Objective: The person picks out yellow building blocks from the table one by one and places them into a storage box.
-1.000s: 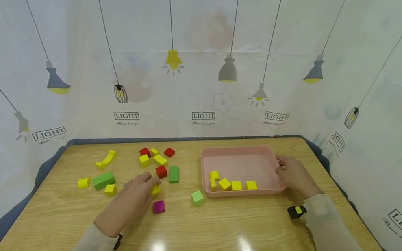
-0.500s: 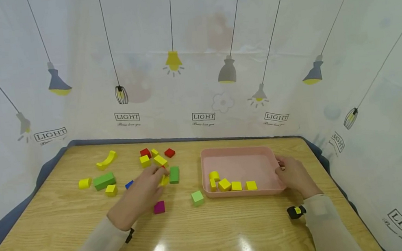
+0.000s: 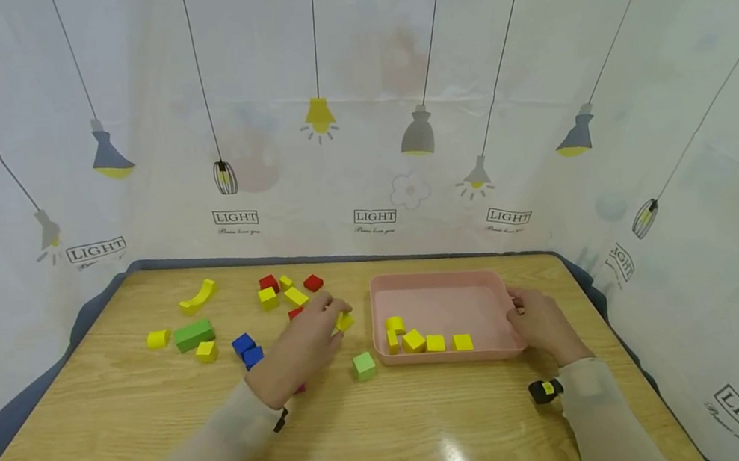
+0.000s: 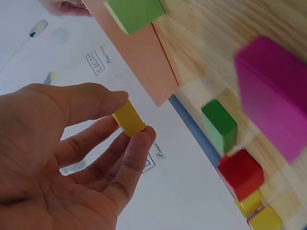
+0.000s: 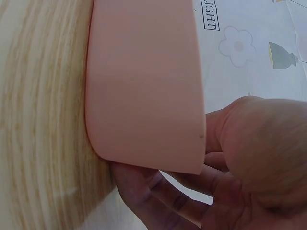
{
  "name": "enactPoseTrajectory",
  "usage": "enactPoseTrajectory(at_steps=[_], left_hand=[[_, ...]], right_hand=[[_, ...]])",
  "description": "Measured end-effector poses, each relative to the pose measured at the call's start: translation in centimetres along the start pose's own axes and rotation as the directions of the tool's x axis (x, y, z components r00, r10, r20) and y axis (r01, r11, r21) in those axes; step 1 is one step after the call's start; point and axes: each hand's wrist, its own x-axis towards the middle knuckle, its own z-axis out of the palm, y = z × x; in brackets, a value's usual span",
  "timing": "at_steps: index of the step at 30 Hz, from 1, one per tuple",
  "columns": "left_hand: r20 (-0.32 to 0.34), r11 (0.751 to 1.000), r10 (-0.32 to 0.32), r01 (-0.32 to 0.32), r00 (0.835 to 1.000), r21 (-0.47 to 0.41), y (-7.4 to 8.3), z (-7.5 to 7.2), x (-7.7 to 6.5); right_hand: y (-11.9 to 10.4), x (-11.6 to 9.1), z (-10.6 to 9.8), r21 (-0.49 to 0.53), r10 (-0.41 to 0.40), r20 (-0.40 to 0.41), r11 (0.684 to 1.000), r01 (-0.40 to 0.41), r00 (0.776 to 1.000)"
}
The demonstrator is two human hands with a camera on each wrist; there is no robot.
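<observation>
One pink tray point(image 3: 447, 301) holds five yellow blocks point(image 3: 435, 343), strung along it between five and nine o'clock. At its three o'clock the right hand point(image 3: 543, 323) grips the rim, fingers bent. Just outside, toward nine o'clock, the left hand point(image 3: 303, 346) pinches a single yellow block point(image 3: 345, 322) between thumb and fingertips. Near eight o'clock sits one light green block point(image 3: 364, 366). Between eight and ten o'clock, the table point(image 3: 396, 423) bears six loose yellow pieces point(image 3: 206, 352), three red blocks point(image 3: 313, 283), two blue blocks point(image 3: 253, 357), two dark green blocks point(image 3: 194, 335) and one magenta block point(image 4: 273, 91).
</observation>
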Motion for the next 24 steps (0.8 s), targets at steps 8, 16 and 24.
enactPoseTrajectory(at_steps=[8, 16, 24], left_hand=[[-0.02, 0.998, 0.062, -0.063, 0.998, -0.021, 2.0, 1.3, 2.5], [-0.005, 0.996, 0.079, -0.08, 0.997, -0.034, 4.2, 2.4, 4.9], [0.045, 0.991, 0.134, -0.134, 0.99, -0.003, 8.0, 4.5, 7.2]], right_hand=[[0.0, 0.1, 0.3, 0.007, 0.018, 0.009, 1.0, -0.018, 1.0], [0.0, 0.1, 0.3, 0.003, 0.019, 0.01, 1.0, -0.019, 1.0], [0.0, 0.0, 0.3, 0.002, 0.017, 0.001, 1.0, -0.017, 1.0]])
